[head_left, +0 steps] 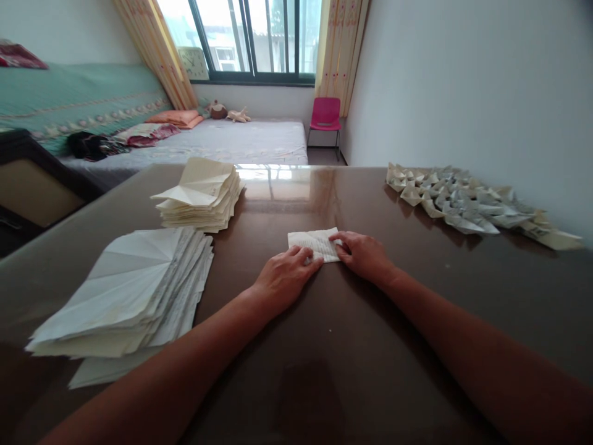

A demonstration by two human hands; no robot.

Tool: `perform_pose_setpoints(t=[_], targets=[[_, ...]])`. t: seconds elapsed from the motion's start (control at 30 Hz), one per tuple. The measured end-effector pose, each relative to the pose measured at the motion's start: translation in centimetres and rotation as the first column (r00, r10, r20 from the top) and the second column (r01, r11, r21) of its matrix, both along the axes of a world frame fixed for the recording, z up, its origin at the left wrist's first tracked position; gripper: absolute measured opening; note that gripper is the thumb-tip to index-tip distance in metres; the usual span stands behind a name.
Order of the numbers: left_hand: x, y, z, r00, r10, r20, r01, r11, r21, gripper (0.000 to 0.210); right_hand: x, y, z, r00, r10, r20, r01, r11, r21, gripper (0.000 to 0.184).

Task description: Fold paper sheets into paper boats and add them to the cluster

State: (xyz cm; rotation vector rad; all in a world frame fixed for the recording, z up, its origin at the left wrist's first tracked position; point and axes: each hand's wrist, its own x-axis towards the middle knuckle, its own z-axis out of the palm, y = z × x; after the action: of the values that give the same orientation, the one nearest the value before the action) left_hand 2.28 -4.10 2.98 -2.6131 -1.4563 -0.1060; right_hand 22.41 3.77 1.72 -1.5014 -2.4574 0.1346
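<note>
A small folded sheet of paper [315, 242], printed with lines of text, lies on the brown table in front of me. My left hand [288, 272] is closed at its lower left, the fingertips bent onto the paper and the thumb at its lower edge. At the right edge, my right hand [364, 252] grips the paper, with its index finger on top near the upper corner. The fingers partly cover the sheet, so its exact folds are hidden.
Two stacks of creased paper, a white stack [134, 278] and a cream stack [199, 198], stand on the left of the glossy table [296, 371]. Many folded paper boats [458, 198] sit at the back right. Beyond are a bed [259, 142] and a pink chair [325, 114].
</note>
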Motion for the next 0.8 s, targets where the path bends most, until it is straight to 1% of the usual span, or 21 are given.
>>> perform_pose_setpoints(t=[0.1,0.2,0.23,0.3,0.33,0.4,0.5,0.63,0.8], targets=[[0.3,-0.3,0.1,0.999,0.010,-0.031,-0.010,1.000,0.008,0.039,0.0,-0.2,0.4,0.999,0.004,0.035,-0.004,1.000,0.005,0.031],[0.6,-0.4,0.2,0.998,0.022,-0.051,-0.021,1.000,0.008,0.041,0.0,-1.1,1.5,0.994,0.024,0.103,-0.033,0.996,0.085,0.032],[0.6,-0.4,0.2,0.998,0.024,-0.056,-0.024,1.000,0.005,0.041,0.0,-1.6,1.9,0.990,0.063,0.125,-0.078,0.990,0.121,0.032],[0.7,-0.3,0.2,0.998,0.027,-0.059,-0.027,1.000,-0.001,0.041,-0.1,-2.7,2.6,0.963,0.201,0.181,-0.230,0.960,0.158,0.030],[0.8,-0.3,0.2,0.998,0.027,-0.059,-0.027,1.000,-0.004,0.041,-0.2,-3.2,2.8,0.938,0.264,0.223,-0.300,0.943,0.145,0.029],[0.8,-0.3,0.2,0.998,0.030,-0.052,-0.031,1.000,-0.007,0.041,-0.3,-4.0,3.1,0.902,0.315,0.296,-0.358,0.928,0.102,0.028],[0.8,-0.4,0.2,0.998,0.034,-0.044,-0.035,0.999,-0.009,0.040,-0.4,-4.6,3.1,0.880,0.291,0.377,-0.335,0.940,0.057,0.030],[0.7,-0.6,0.2,0.998,0.019,-0.057,-0.020,1.000,-0.013,0.039,-0.3,-5.2,3.6,0.847,0.264,0.461,-0.320,0.946,0.047,0.031],[0.4,-1.0,1.1,0.994,0.040,-0.097,-0.041,0.999,-0.007,0.033,-0.2,-6.0,4.5,0.829,0.215,0.517,-0.274,0.961,0.040,0.027]])
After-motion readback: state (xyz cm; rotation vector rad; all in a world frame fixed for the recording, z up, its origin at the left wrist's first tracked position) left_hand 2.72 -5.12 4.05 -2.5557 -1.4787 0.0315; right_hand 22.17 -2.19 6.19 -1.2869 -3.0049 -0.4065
